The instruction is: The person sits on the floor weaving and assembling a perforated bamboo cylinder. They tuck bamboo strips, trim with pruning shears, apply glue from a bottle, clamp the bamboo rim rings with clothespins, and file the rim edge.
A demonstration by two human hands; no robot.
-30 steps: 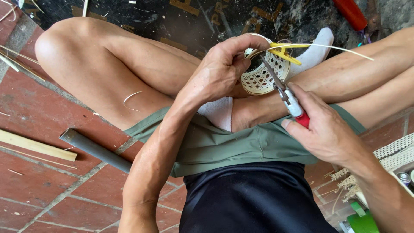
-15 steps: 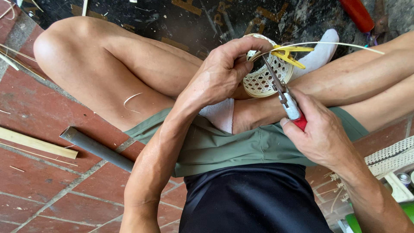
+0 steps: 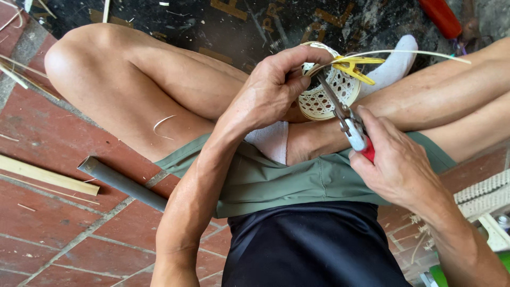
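My left hand (image 3: 273, 87) grips a small round woven basket (image 3: 328, 95) of pale cane, held over my crossed legs. A yellow clothespin (image 3: 355, 67) is clipped on its rim, and a long thin cane strip (image 3: 419, 53) runs out from there to the right. My right hand (image 3: 396, 165) holds red-handled pliers (image 3: 345, 119), whose narrow jaws reach up to the basket's rim beside my left thumb. I cannot tell whether the jaws pinch the strip.
I sit on a red brick floor (image 3: 48, 154). A grey pipe (image 3: 122, 183) and a flat bamboo slat (image 3: 48, 175) lie at the left. A red tool handle (image 3: 440, 17) lies at the top right. White woven pieces (image 3: 486, 194) sit at the right edge.
The cane strip has swung slightly lower on the right. Both hands and the pliers stay nearly in place at the basket's rim.
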